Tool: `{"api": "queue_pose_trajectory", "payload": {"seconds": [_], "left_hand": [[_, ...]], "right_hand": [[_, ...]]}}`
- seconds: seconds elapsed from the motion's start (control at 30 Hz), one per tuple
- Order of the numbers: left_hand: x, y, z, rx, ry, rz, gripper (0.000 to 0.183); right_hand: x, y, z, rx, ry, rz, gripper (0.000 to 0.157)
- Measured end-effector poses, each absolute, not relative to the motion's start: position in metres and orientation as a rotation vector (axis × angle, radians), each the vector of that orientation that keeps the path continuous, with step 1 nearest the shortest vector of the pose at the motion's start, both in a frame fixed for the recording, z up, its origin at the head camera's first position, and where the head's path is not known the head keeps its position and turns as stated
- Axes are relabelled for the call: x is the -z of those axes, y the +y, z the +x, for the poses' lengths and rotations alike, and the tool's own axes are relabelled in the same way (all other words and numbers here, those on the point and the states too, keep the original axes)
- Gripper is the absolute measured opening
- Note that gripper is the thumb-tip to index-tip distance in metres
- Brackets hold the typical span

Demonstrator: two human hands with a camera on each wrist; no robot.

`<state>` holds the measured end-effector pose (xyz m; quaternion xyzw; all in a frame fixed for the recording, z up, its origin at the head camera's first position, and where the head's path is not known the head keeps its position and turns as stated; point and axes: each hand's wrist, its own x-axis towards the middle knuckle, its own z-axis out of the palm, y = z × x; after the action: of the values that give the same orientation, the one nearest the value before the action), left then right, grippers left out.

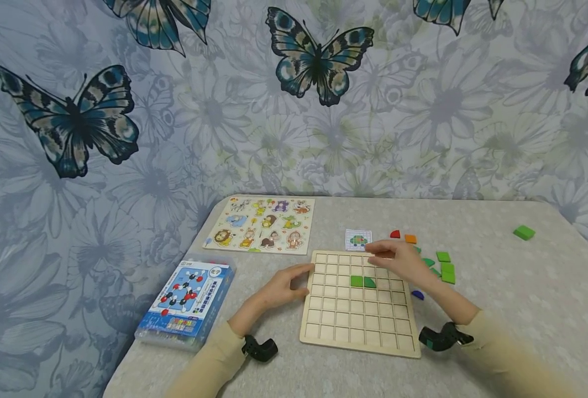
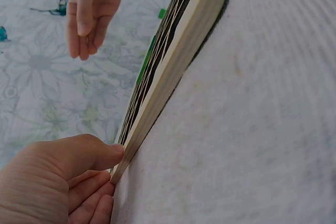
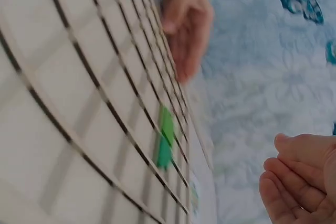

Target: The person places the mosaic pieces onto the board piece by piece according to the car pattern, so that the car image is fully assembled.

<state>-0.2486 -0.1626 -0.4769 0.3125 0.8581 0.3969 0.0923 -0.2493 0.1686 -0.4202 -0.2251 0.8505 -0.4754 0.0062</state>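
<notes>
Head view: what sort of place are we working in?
Probably a children's play area, perhaps at home: a table with a gridded wooden board and an animal-picture board, before a butterfly-and-flower-patterned backdrop.

Animal puzzle [image 1: 254,225] beyond blue box [image 1: 174,307]; butterfly wallpaper [image 1: 199,121].

the gridded board [image 1: 341,318] is smooth, matt wood.

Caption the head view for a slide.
Left hand touching the edge of a gridded board bearing two neighbouring green pieces, right hand raised above it.
</notes>
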Motion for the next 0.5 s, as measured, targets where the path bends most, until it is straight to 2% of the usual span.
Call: {"api": "queue_pose_trajectory", "payload": {"seconds": [0.17,0.33,0.5], "left_hand": [[0.477,-0.163,-0.250,-1.171,2.555,0.950,0.061],[0.477,-0.163,-0.250,-1.158,2.561,0.938,0.061],[0.479,-0.163,-0.251,-1.155,2.561,0.934,0.061]], "right_hand": [[0.410,0.206,-0.271,1.439,2.806,-0.587,0.038],[0.414,0.238,-0.278,1.397,2.848,-0.445,0.042],[0.425,0.253,-0.278,1.337,2.863,-0.460,0.034]]}}
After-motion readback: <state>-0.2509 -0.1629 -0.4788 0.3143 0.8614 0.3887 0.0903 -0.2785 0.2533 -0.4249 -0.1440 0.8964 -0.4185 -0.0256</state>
